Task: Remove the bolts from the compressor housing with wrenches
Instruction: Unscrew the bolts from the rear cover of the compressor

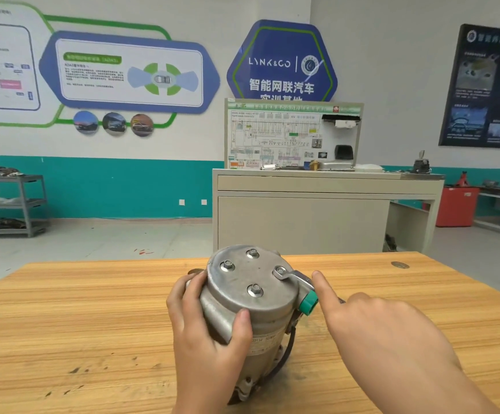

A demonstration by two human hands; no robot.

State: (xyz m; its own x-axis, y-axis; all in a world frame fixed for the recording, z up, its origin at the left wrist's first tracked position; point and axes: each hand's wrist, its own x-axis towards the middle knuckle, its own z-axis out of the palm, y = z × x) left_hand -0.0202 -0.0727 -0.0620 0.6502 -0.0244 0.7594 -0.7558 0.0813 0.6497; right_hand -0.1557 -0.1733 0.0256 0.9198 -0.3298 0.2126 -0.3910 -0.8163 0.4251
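The compressor housing [260, 312] lies on its side near the middle of the wooden counter [93, 324], its round end face turned up and away from you. Four bolts [254, 290] sit in that face, all seated.

Your left hand [210, 333] grips the housing from the left. Its fingers [193, 289] wrap over the far side and the thumb presses on the near side of the barrel.

The ring end of a wrench [298, 277] sits over the right-hand bolt, and its handle runs down and to the right, just above a green cap [308, 303] on the housing's side. Your right hand [386, 333] holds that handle. One finger lies straight along it toward the bolt, and the others are curled over it, hiding most of the handle. A black cable [290, 345] hangs from the housing below the cap.

Beyond the counter stands a beige cabinet carrying a wiring-diagram board [290, 135], and a grey shelf cart [13, 204] stands by the left wall.
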